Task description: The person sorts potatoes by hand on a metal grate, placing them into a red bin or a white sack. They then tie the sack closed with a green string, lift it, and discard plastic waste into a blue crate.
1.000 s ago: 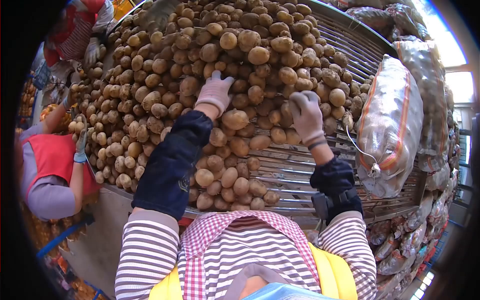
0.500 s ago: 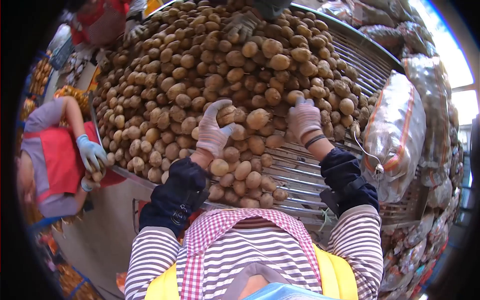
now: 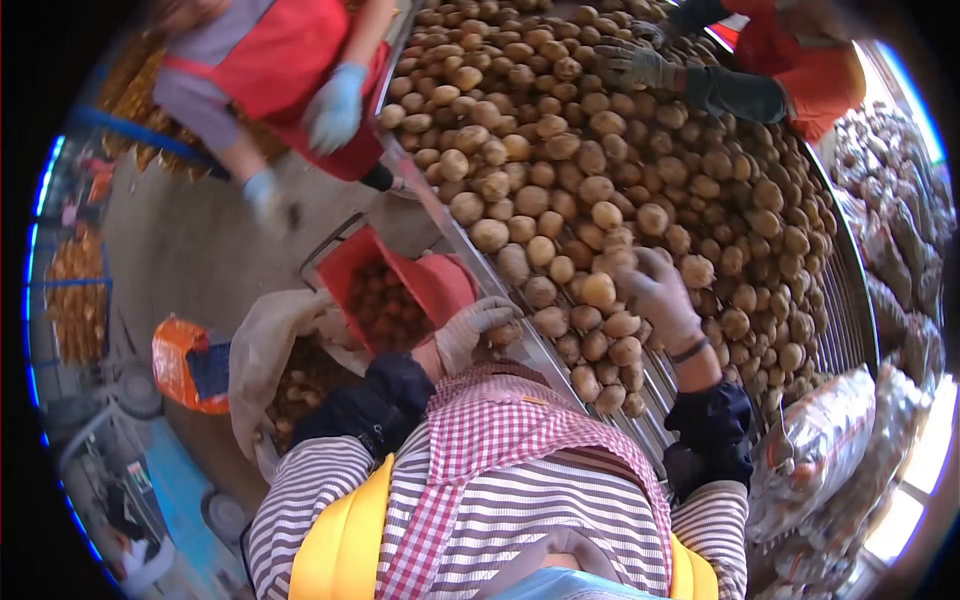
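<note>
A wide heap of brown potatoes (image 3: 535,200) lies on a slatted metal table (image 3: 655,405). My left hand (image 3: 472,333), in a pale striped glove, is closed on a potato (image 3: 503,335) just outside the table's near-left rim, above the floor side. Among the potatoes at the heap's near part is my right hand (image 3: 664,298), also gloved. Its fingers curl against a potato (image 3: 614,262), which looks slightly blurred. Below my left hand stands a red container (image 3: 450,285) with small potatoes inside.
An open pale sack (image 3: 265,345) of potatoes stands left of the red container. A co-worker in a red apron (image 3: 300,70) stands across the corner; another person's gloved hand (image 3: 635,66) rests on the heap. Filled plastic sacks (image 3: 820,430) lie at the right.
The view has turned left, bringing the red container and open sack into sight. My left hand has moved off the heap to beyond the table's rim with a potato; my right stays over the heap.
</note>
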The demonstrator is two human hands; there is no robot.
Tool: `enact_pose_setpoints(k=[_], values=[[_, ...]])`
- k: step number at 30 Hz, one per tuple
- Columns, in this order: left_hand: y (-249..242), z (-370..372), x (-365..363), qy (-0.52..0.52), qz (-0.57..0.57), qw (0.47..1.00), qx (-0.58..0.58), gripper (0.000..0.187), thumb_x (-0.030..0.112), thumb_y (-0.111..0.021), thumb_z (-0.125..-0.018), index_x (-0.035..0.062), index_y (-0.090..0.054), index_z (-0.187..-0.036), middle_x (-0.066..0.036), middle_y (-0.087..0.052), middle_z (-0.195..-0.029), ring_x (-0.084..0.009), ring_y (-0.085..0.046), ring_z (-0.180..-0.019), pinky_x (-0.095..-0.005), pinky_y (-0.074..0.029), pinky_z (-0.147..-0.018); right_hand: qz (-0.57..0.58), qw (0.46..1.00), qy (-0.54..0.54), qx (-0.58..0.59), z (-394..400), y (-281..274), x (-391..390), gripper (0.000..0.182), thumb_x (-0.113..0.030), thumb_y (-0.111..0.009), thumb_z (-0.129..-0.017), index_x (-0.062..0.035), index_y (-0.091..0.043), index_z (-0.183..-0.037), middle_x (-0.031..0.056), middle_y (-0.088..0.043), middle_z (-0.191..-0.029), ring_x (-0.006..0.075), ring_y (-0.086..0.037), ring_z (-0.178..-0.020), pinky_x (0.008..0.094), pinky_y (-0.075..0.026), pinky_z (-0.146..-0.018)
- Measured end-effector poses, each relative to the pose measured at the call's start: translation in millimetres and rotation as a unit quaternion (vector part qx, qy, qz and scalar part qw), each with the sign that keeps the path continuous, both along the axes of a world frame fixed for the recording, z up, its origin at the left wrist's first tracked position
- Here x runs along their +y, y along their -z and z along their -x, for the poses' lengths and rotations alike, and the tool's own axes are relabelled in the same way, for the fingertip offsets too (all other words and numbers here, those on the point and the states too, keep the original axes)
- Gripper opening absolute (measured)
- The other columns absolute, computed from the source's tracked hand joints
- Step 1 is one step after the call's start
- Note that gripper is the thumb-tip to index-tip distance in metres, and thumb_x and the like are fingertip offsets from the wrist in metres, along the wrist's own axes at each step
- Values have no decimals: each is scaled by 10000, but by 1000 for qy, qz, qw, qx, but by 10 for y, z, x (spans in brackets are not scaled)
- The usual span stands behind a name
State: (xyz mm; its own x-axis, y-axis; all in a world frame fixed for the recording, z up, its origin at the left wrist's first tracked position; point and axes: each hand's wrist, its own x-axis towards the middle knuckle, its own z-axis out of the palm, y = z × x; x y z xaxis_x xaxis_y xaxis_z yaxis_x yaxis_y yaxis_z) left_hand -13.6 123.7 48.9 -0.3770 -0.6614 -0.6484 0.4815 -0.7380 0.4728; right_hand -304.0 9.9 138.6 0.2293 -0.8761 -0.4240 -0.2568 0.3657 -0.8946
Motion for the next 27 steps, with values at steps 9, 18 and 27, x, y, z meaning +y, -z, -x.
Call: enact_pose_setpoints(k=[9, 18, 27], values=[[89, -934, 881, -55, 41, 997, -33, 459, 268, -659, -941, 8, -526, -1296, -112, -639, -1002, -175, -601, -794, -305, -483, -657, 134, 948, -286, -30, -2089, 83, 163, 748, -385, -757, -900, -53, -446, -1495, 143, -619, -1249, 232, -648, -1067, 382, -543, -919], [591, -2781, 2496, 280, -384, 523, -708, 649, 339, -686, -872, 148, -495, -1462, -238, -540, -1429, -408, -504, -1335, -492, -400, -1120, 272, 926, -222, 138, -507, 483, 188, 568, -326, -772, -826, -73, -614, -1309, 198, -599, -1300, 359, -605, -1163, 406, -508, -981], [329, -1105, -290, 72, 388, 459, -796, 720, 349, -739, -838, 98, -479, -1460, -200, -431, -1522, -420, -368, -1412, -551, -283, -1163, 372, 813, -85, 440, 344, 662, 228, 735, -474, -804, -743, -245, -581, -1405, 172, -383, -1558, 436, -338, -1405, 593, -233, -1166]])
